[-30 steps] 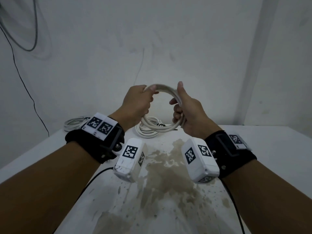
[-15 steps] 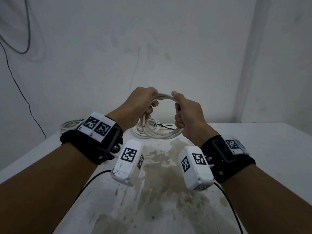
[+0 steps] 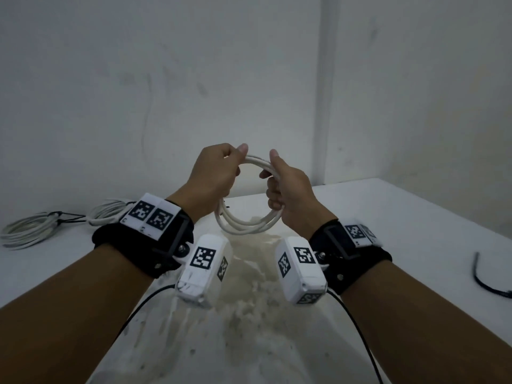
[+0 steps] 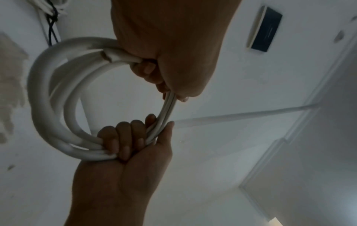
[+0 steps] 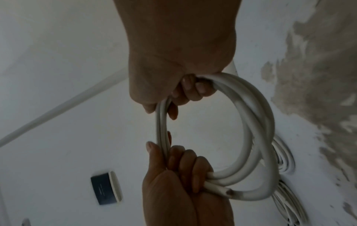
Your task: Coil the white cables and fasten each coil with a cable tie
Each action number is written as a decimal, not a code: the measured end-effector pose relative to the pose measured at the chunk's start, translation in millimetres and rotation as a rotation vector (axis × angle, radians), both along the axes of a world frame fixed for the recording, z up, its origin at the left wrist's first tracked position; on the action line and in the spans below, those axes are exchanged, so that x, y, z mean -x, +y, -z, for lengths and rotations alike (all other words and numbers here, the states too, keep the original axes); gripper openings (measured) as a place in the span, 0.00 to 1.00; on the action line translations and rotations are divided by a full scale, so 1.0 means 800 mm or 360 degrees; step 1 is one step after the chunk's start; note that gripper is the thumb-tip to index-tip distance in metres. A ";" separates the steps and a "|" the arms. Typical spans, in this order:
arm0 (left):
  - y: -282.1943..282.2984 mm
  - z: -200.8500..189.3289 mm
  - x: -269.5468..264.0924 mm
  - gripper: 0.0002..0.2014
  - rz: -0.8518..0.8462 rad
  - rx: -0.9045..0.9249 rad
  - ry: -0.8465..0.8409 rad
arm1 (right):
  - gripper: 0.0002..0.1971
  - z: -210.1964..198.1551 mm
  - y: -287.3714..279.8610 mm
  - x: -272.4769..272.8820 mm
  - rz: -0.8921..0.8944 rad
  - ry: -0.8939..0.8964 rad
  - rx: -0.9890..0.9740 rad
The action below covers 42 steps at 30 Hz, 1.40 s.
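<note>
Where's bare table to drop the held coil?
Free: the far-right table, between the right hand and the black cable tie; also the stained middle under the held coil. Crowded: the far-left edge, with two finished coils beyond the left hand.

White table (image 3: 415, 217) with brownish stain (image 3: 249, 286) at centre; dark wall-mounted box (image 4: 265, 38); black strip (image 3: 482, 281) lying at 3 o'clock.

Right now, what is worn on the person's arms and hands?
Forearms bare, no sleeves or gloves. Each wrist has a black strap carrying white tags with black square markers: left hand, right hand. A white marked camera box hangs under each wrist, trailing a thin black cable.
</note>
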<state>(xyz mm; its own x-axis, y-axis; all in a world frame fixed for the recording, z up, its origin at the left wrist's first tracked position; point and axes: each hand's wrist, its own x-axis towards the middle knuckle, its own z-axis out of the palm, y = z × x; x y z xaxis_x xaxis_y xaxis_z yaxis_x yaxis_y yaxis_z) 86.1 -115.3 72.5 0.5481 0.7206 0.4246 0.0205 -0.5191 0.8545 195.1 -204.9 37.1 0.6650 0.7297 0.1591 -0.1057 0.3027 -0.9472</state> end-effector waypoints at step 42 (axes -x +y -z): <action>-0.095 0.014 -0.075 0.18 0.0309 -0.0332 0.0178 | 0.06 0.089 -0.224 -0.183 0.1129 -0.1972 0.1968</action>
<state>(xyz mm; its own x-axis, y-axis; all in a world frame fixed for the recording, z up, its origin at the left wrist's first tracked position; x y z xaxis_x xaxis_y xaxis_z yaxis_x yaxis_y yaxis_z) 145.8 -191.3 60.9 0.7190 0.5012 0.4815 -0.0083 -0.6866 0.7270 341.1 -384.4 -33.9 0.7900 0.4722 0.3910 0.5369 -0.8408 -0.0693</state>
